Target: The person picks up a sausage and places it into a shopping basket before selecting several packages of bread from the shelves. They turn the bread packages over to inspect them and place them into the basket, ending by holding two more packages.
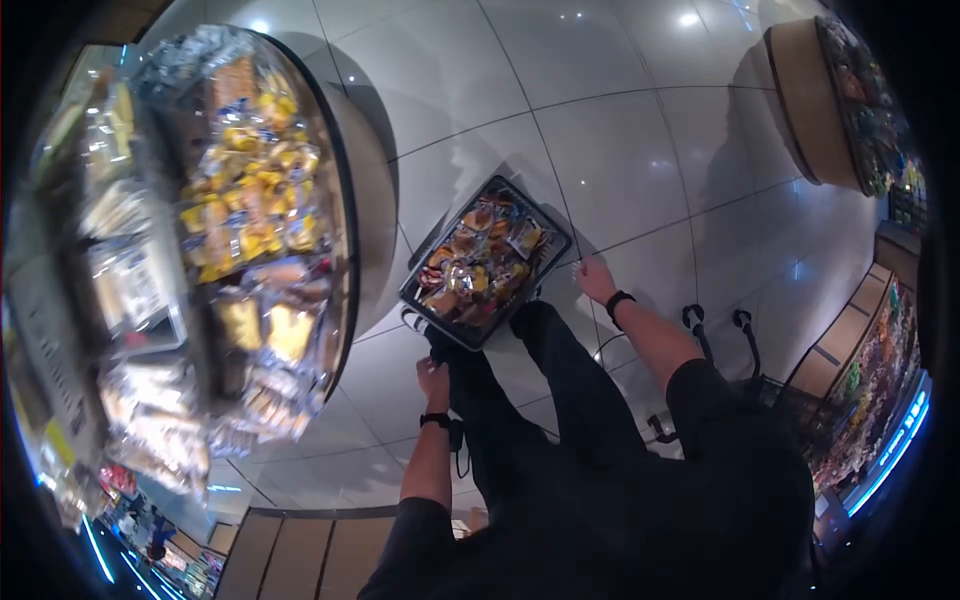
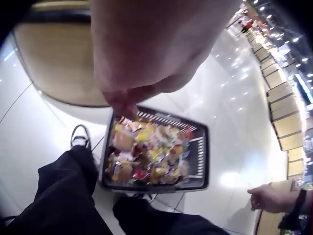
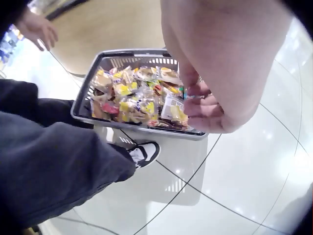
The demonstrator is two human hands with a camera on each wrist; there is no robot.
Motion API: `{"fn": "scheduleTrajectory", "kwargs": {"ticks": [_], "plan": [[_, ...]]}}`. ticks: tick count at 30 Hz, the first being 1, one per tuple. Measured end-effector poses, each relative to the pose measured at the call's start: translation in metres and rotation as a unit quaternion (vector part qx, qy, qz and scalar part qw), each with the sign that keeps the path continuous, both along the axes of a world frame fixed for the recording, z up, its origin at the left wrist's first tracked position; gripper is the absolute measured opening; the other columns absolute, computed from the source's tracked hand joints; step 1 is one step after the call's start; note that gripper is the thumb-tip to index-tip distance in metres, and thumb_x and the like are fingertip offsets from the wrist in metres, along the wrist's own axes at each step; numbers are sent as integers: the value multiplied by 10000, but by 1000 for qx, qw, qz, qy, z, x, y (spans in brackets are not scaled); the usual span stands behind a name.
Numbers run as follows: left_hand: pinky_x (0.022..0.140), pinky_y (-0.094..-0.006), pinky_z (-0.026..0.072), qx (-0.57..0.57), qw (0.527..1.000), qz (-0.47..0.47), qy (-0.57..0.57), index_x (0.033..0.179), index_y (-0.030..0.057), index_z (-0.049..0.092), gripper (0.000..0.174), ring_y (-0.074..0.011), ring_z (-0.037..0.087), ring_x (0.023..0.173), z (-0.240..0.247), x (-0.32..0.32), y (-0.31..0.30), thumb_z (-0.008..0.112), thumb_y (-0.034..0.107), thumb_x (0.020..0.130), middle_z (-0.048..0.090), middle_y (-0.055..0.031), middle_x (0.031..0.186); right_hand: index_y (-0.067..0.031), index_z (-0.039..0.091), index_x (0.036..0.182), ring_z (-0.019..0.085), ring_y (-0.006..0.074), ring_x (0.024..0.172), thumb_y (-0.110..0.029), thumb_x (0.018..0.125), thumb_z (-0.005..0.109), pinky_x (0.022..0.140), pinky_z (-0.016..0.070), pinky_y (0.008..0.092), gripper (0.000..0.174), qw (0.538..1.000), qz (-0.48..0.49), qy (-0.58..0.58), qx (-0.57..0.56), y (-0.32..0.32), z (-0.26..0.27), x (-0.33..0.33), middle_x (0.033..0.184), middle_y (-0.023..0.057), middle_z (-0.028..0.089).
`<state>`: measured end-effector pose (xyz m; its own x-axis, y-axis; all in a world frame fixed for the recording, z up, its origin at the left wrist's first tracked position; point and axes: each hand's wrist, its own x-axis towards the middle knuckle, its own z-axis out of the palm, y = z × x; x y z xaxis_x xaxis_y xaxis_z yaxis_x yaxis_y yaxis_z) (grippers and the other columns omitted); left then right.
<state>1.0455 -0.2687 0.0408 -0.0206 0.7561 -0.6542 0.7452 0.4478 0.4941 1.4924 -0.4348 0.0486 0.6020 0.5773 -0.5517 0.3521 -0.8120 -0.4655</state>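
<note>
A dark shopping basket [image 1: 560,243] full of small wrapped snacks [image 1: 480,265] is in front of the person's feet. To its lower left in the head view is my left hand [image 1: 432,380], fingers loose and holding nothing. My right hand [image 1: 597,278] hangs just right of the basket, its fingers loosely bent with nothing in them. In the right wrist view, the fingers of that hand [image 3: 208,107] overlap the basket's edge [image 3: 142,129]. Fingers of the left hand [image 2: 129,100] overlap the basket's far corner in the left wrist view.
A rounded display stand [image 1: 350,230] heaped with packaged snacks [image 1: 250,190] is close on the left. Another stand [image 1: 815,100] is at the upper right, and more display bins [image 1: 840,370] line the right side. Glossy tiles [image 1: 640,150] cover the floor.
</note>
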Motion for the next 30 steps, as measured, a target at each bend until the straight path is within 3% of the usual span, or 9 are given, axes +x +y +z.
{"fn": "scheduleTrajectory", "kwargs": {"ticks": [2,4,6,8,12,13,16,20,30], "plan": [[881,-381,529,-109,983,143,33,1292,-31,480,586,-287,643,1020,-16,25,2,752,204,829,627,-209,1146,1,498,1266,586,445,1058,-149,809,668,878,488,531,510,999,-7,-35,-13,34,-48,18,1165,256,606],[979,-381,477,-70,987,142,3,1396,-72,369,726,-300,599,1132,-101,4,1,745,259,870,594,-226,1241,-9,423,1340,565,437,1126,-171,800,691,931,480,518,624,991,46,-121,46,66,-83,30,1260,248,562],[1006,-369,452,7,992,114,-54,1424,-100,320,740,-287,561,1197,-105,40,22,714,257,909,560,-234,1309,-31,421,1358,572,445,1120,-197,821,690,949,477,516,624,986,60,-113,110,99,-109,41,1244,255,576],[1027,-383,423,-70,987,90,-115,1449,5,302,734,-295,545,1185,-126,53,43,691,342,925,524,-196,1357,-35,464,1307,607,465,1041,-228,842,685,904,497,524,550,995,55,-41,79,123,-140,54,1122,268,636],[779,-340,541,-56,994,29,-93,1274,-14,521,519,-214,653,910,-167,33,67,678,344,934,654,-128,1090,-19,550,1200,629,482,933,-277,855,678,841,516,530,449,995,89,-35,8,151,-168,67,966,282,667],[626,-313,546,-71,986,100,-116,1200,-9,574,430,-174,652,767,-165,37,67,664,324,942,671,-90,977,-7,581,1139,632,480,909,-298,853,676,818,518,531,419,991,118,-52,21,149,-172,72,929,282,668],[584,-303,542,-62,983,107,-137,1221,-1,569,415,-163,652,769,-190,18,66,653,300,947,670,-88,995,-1,640,1056,636,468,904,-352,855,663,808,514,526,405,979,189,-47,56,150,-169,96,921,278,674],[913,-373,486,-5,992,81,-95,1254,-58,571,462,-262,648,1014,-99,23,74,639,292,960,691,-189,1112,11,633,1058,631,466,923,-341,870,656,807,507,521,400,984,176,4,29,137,-81,85,951,280,670],[827,-423,495,70,990,-32,-119,1119,-64,587,413,-309,679,940,151,-11,91,517,334,1033,700,-224,983,30,650,918,622,395,649,-340,931,661,617,478,437,370,988,103,-25,108,100,180,23,697,204,636]]}}
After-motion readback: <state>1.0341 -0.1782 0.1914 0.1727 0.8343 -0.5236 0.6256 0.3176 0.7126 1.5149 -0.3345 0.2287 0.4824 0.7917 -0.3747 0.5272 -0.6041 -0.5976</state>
